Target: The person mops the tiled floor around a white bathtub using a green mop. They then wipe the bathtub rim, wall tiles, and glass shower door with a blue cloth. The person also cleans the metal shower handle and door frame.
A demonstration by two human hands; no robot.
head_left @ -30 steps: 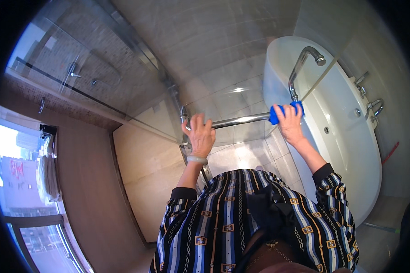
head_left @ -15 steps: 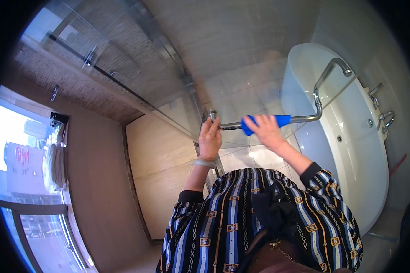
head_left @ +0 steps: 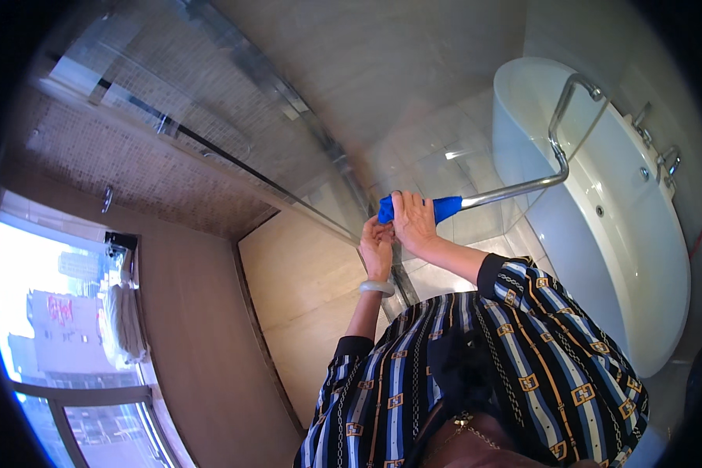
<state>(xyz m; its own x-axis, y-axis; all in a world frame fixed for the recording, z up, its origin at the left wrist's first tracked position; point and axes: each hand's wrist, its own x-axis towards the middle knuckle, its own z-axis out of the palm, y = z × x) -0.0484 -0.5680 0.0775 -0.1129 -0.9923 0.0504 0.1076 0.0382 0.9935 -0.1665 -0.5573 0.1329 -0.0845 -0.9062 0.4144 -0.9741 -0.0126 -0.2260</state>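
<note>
A blue cloth (head_left: pixel 448 207) is wrapped around the left part of a shiny bent metal bar (head_left: pixel 515 191) fixed at a glass panel. My right hand (head_left: pixel 416 226) grips the cloth from above, its fingers folded over the bar. Just beside it, my left hand (head_left: pixel 377 253) is closed at the bar's left end, close under the cloth's edge. The cloth and my right hand partly hide what the left fingers hold. A pale bangle (head_left: pixel 377 288) circles my left wrist.
A white bathtub (head_left: pixel 663 312) with chrome taps (head_left: pixel 668 160) stands to the right behind the glass. On the left are a sliding-door rail (head_left: pixel 234 160), a beige floor panel (head_left: pixel 312 288) and a bright window (head_left: pixel 62 273) with white towels (head_left: pixel 123 327) beside it.
My right hand has slid the blue cloth leftward along the bar, up against my left hand. The left hand stays at the bar's end, and the whole view has shifted slightly.
</note>
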